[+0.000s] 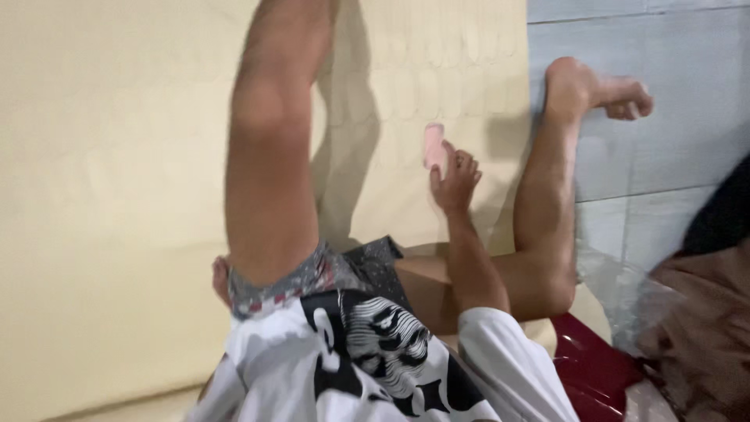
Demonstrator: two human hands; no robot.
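The person's sitting on a big cream sheet (109,195) spread over the floor, legs sprawled. Their right hand (455,181) is out in front, fingers (466,162) wrapped round the lower end of a small pink cylinder (433,143), which sticks up past the fingertips against the sheet. Left hand's tucked out of sight. A dark red glossy thing (590,367) sits beside their hip
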